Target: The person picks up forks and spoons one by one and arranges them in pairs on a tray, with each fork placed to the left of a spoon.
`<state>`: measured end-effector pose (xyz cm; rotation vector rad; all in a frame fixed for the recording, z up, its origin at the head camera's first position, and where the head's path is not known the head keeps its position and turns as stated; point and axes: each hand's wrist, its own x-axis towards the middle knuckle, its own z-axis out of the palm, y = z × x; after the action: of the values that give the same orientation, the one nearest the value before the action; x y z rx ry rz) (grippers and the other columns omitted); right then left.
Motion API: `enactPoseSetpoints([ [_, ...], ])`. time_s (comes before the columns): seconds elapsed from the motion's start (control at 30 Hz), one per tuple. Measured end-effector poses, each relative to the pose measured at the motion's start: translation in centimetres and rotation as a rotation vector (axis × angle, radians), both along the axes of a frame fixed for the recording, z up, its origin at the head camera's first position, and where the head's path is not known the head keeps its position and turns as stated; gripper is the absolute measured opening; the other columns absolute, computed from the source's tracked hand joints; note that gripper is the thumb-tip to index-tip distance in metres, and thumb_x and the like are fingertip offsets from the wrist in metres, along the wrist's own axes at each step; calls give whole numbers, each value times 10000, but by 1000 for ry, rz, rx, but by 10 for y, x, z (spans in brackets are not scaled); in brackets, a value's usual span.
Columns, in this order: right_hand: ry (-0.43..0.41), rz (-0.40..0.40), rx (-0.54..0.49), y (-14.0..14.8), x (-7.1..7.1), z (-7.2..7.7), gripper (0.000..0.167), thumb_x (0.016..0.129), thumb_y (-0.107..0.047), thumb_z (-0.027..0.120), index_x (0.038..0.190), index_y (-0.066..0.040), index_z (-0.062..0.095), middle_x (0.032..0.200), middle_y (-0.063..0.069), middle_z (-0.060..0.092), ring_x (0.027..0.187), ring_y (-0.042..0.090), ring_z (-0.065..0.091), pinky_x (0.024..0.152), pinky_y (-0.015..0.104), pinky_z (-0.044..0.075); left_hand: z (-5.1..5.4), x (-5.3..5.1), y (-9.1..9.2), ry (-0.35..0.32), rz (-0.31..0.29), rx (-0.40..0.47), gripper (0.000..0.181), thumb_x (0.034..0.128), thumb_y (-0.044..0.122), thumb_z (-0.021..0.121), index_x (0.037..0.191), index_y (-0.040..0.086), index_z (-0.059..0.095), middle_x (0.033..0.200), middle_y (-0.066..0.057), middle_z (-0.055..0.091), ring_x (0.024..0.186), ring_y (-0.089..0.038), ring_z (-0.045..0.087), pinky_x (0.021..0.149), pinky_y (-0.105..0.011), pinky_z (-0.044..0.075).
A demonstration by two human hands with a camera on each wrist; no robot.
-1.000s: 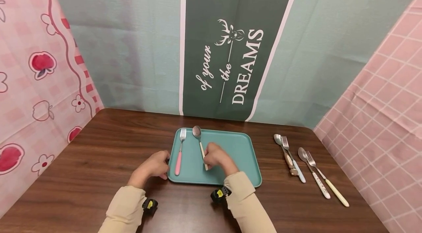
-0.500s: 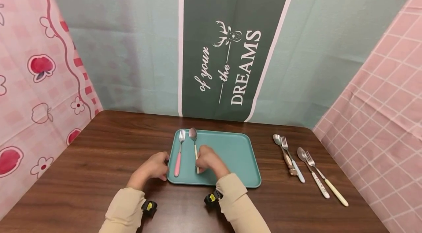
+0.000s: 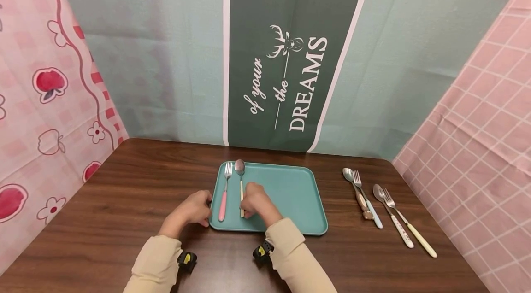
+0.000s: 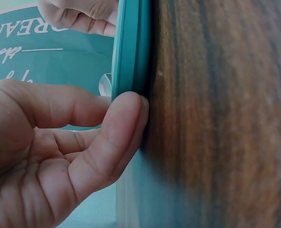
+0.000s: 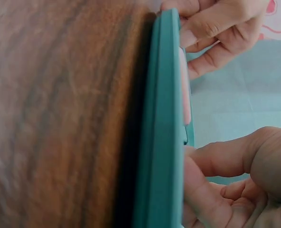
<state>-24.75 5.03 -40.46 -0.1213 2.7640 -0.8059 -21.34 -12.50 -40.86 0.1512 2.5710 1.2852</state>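
My right hand (image 3: 256, 199) pinches the spoon (image 3: 241, 187), my left hand (image 3: 195, 208) the tray (image 3: 290, 196). Oversteering could bump the fork (image 3: 224, 198) left of the spoon grip.

tray (image 3: 286, 196): 1 | spoons (image 3: 239, 167) (image 3: 362, 202) (image 3: 402, 231): 3 | forks (image 3: 222, 206) (image 3: 374, 214) (image 3: 421, 240): 3 | grips (image 3: 195, 208) (image 3: 256, 202): 2 | wrist devices (image 3: 188, 260) (image 3: 262, 251): 2 | table (image 3: 124, 201): 1

Teal tray (image 3: 286, 191), cream-handled spoon (image 3: 241, 188), pink-handled fork (image 3: 223, 202), table (image 3: 103, 219) — brown-grained

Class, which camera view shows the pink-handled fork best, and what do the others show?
The head view: there the pink-handled fork shows end to end, lying on the teal tray. The right wrist view shows mainly its pink handle, partly hidden behind the tray's edge; in the left wrist view it cannot be made out.
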Motion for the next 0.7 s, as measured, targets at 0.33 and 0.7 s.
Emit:
enactPoseSetpoints([
  [0.33,6,-70,-87,-4,2,-3,205,730,28,719,613,-10,555,464,68,552,393,134,579,436,229,503,0,0,-1,-9,2,-4,314,685,-157,483,995,-119,518,737,-157,524,528,-202,567,480,-300,541],
  [0.7,37,-82,-88,-4,4,-4,222,696,37,715,546,-23,563,409,42,525,366,120,562,414,220,493,0,-1,-1,-11,-1,2,307,696,-156,484,1001,-128,509,696,-151,529,506,-197,576,476,-301,541],
])
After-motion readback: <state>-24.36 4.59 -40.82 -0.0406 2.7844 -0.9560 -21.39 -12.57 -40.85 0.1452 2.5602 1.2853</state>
